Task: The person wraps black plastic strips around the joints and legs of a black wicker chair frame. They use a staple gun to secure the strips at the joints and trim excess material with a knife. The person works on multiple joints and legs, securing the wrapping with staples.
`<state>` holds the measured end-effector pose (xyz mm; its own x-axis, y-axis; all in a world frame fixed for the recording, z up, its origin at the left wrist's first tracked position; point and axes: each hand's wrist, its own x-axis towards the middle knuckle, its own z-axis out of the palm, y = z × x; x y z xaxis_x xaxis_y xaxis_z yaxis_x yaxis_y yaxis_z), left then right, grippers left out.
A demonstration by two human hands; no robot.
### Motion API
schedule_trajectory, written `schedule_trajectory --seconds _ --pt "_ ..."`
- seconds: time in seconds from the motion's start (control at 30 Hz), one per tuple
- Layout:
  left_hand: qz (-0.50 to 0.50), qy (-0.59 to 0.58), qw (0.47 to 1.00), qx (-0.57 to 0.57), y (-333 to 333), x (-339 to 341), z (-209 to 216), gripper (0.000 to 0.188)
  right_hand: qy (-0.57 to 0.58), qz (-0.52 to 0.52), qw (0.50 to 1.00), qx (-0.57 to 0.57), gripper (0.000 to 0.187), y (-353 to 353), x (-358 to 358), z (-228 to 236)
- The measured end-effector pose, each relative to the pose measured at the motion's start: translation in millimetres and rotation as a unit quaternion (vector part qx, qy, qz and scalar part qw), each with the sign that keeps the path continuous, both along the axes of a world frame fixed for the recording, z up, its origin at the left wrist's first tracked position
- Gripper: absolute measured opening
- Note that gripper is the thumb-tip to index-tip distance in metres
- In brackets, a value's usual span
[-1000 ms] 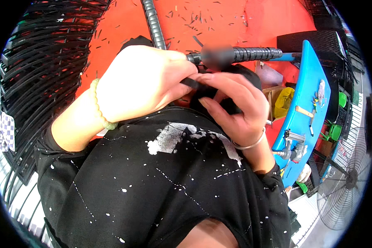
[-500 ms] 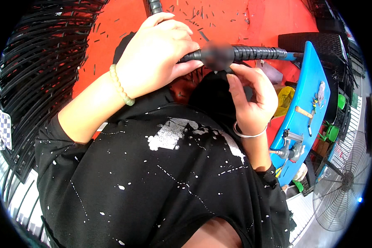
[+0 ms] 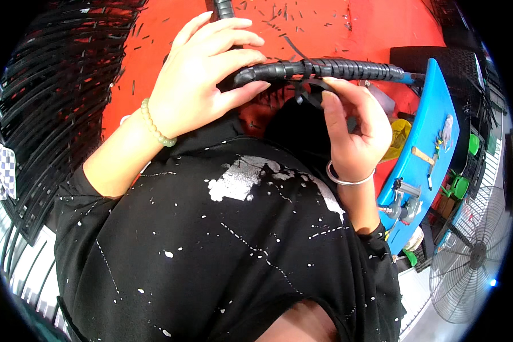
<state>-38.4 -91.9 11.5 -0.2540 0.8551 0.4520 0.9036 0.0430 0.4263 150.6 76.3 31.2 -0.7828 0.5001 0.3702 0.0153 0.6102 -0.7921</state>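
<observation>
A bent tube [image 3: 353,69] wrapped in shiny black strip runs across in front of me, and a second arm of it rises past my left fingers. My left hand [image 3: 199,80] lies over the bend, its fingers long and loose, with the thumb below and the forefinger above the wrapped part. My right hand [image 3: 362,131] pinches a thin black strip [image 3: 306,96] between thumb and forefinger, just under the tube. The strip loops up around the tube, with a loose tail standing out beyond it. A short blue stretch [image 3: 408,78] of tube shows unwrapped at the right.
Black strips [image 3: 68,74] hang thickly on a rack at the left. Cut scraps lie over the red floor [image 3: 302,23]. At the right stands a blue board [image 3: 433,114] with a clamp [image 3: 403,202] and a wooden-handled tool [image 3: 422,154]. A fan [image 3: 476,253] is beyond it.
My left hand has shifted left along the tube and loosened, its fingers straightening. My right hand has moved slightly right and down, still pinching the strip, whose loop now shows.
</observation>
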Motion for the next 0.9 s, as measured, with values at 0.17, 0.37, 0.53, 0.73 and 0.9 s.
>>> schedule_trajectory --seconds 0.17,0.37,0.53,0.73,0.9 --pt "0.005 -0.028 0.999 0.040 -6.6 1.0 -2.6 0.038 0.058 -0.006 0.998 -0.028 0.020 -2.8 -7.7 -6.7" --pt "-0.009 -0.029 0.998 0.055 -9.2 -1.1 -6.6 0.038 0.030 0.019 0.977 0.208 0.023 12.0 -20.5 4.8" --pt "-0.019 -0.049 0.997 0.062 -5.9 1.7 -7.1 0.034 -0.004 0.033 0.976 0.217 0.040 8.4 -39.7 -7.7" --pt "-0.036 -0.056 0.996 0.057 -4.5 -1.9 -9.4 0.033 -0.041 0.039 0.986 0.155 0.039 -0.9 -43.9 -16.1" --pt "-0.042 -0.057 0.995 0.066 -5.2 -2.8 -11.7 0.035 -0.041 0.021 0.987 0.154 0.040 -5.3 -46.6 -17.5"
